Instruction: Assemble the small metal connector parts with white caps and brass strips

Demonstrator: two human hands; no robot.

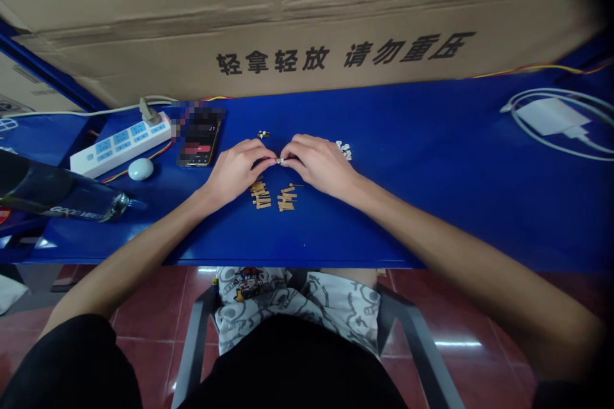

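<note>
Both my hands rest on the blue metal tabletop (422,153), with fingertips meeting at the middle. My left hand (236,172) and my right hand (319,166) pinch a tiny white and brass part (279,160) between them. Just below my wrists lie two loose groups of flat tan strips (260,195) (286,199), with thin metal ends. Beyond my right fingers sits a small heap of white plastic pieces (344,150). A few dark metal-tipped bits (263,134) lie beyond my left fingers.
To the left lie a smartphone (199,142), a white power strip (119,145), a white computer mouse (141,169) and a dark bottle (57,193). A white charger (551,116) with cable sits far right. A large cardboard box (288,32) stands behind the tabletop.
</note>
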